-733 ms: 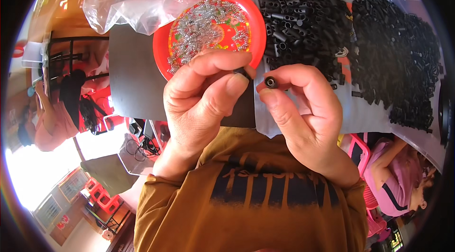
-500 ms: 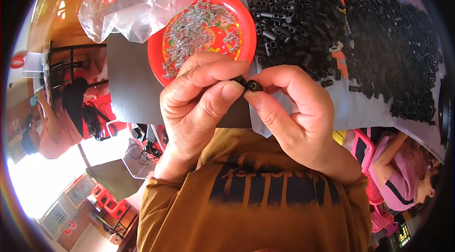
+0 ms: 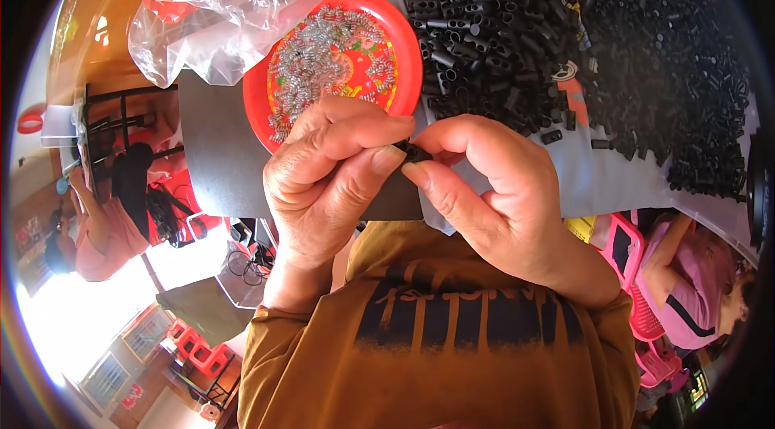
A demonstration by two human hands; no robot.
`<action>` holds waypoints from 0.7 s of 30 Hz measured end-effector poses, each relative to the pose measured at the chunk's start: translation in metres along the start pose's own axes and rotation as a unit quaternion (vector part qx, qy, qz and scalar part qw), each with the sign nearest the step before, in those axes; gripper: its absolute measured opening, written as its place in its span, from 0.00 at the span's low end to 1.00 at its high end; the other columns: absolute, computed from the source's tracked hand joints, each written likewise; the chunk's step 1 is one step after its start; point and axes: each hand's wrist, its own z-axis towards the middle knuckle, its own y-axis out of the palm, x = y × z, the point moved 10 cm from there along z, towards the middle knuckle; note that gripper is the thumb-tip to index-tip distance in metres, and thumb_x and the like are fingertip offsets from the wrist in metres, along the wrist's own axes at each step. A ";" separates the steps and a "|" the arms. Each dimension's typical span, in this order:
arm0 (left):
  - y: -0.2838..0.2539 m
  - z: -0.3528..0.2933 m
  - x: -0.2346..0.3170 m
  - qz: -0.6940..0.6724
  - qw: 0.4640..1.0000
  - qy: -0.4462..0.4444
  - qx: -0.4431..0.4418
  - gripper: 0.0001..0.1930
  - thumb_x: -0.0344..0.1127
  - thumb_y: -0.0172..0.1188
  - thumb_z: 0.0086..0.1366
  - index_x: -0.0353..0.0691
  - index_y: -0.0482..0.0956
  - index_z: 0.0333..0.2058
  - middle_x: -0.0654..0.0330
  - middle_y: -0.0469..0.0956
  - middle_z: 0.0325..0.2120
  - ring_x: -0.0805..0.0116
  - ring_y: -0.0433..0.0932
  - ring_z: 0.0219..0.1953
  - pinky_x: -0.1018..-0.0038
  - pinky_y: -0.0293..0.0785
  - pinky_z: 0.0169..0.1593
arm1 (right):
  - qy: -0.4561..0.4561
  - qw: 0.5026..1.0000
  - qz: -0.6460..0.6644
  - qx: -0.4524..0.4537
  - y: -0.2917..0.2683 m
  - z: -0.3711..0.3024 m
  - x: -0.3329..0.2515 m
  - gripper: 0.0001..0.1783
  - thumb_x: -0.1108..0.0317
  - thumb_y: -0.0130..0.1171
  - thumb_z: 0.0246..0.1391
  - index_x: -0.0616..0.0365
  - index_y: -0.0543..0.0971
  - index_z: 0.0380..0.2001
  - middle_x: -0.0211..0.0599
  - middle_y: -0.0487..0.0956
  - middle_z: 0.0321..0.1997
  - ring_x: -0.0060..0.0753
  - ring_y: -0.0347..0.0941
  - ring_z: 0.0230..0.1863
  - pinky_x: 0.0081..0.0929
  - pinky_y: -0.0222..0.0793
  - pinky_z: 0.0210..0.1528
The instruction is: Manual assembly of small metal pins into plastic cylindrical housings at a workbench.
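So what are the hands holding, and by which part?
Right hand: small black cylindrical plastic-looking piece, pinched by its sides. Left hand: another small black piece, mostly hidden; grip place unclear.

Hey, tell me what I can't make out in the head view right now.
All in the head view:
Black pieces between left hand and right hand: mostly hidden by the fingers.
Plate: lower rim partly behind the left hand.
Bag: cut off by the top edge.
Springs: too small and heaped to count.
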 end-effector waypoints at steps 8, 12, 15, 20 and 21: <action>0.012 0.010 0.014 0.085 0.988 0.034 -0.124 0.09 0.25 0.64 0.54 0.36 0.84 0.36 0.56 0.79 0.30 0.66 0.78 0.34 0.74 0.74 0.38 | 0.172 0.960 0.194 -0.103 0.015 -0.012 0.024 0.08 0.74 0.61 0.54 0.64 0.75 0.37 0.40 0.78 0.28 0.29 0.75 0.27 0.23 0.69 0.29; 0.014 0.009 0.012 0.027 0.989 0.013 -0.147 0.08 0.26 0.64 0.55 0.37 0.84 0.36 0.55 0.79 0.31 0.66 0.78 0.33 0.74 0.74 0.36 | 0.217 0.935 0.249 -0.127 0.019 -0.019 0.028 0.10 0.73 0.59 0.57 0.66 0.75 0.41 0.36 0.79 0.30 0.21 0.74 0.30 0.18 0.69 0.32; 0.014 0.006 0.010 0.021 0.987 -0.001 -0.158 0.08 0.27 0.64 0.56 0.37 0.84 0.36 0.55 0.79 0.32 0.65 0.79 0.33 0.74 0.75 0.36 | 0.269 0.891 0.330 -0.157 0.025 -0.027 0.034 0.12 0.72 0.57 0.59 0.68 0.75 0.43 0.32 0.79 0.32 0.17 0.73 0.31 0.16 0.69 0.34; 0.020 0.005 0.013 0.024 0.983 -0.015 -0.183 0.10 0.24 0.65 0.54 0.39 0.84 0.37 0.57 0.78 0.32 0.65 0.79 0.33 0.74 0.75 0.36 | 0.334 0.824 0.404 -0.214 0.034 -0.035 0.033 0.11 0.71 0.56 0.60 0.68 0.76 0.42 0.30 0.78 0.32 0.15 0.72 0.31 0.16 0.69 0.34; 0.020 0.004 0.013 0.024 0.983 -0.015 -0.183 0.10 0.24 0.65 0.54 0.39 0.84 0.37 0.57 0.78 0.32 0.65 0.79 0.33 0.74 0.75 0.36 | 0.334 0.824 0.404 -0.215 0.035 -0.036 0.033 0.11 0.71 0.56 0.60 0.68 0.76 0.42 0.30 0.78 0.32 0.15 0.72 0.31 0.16 0.69 0.34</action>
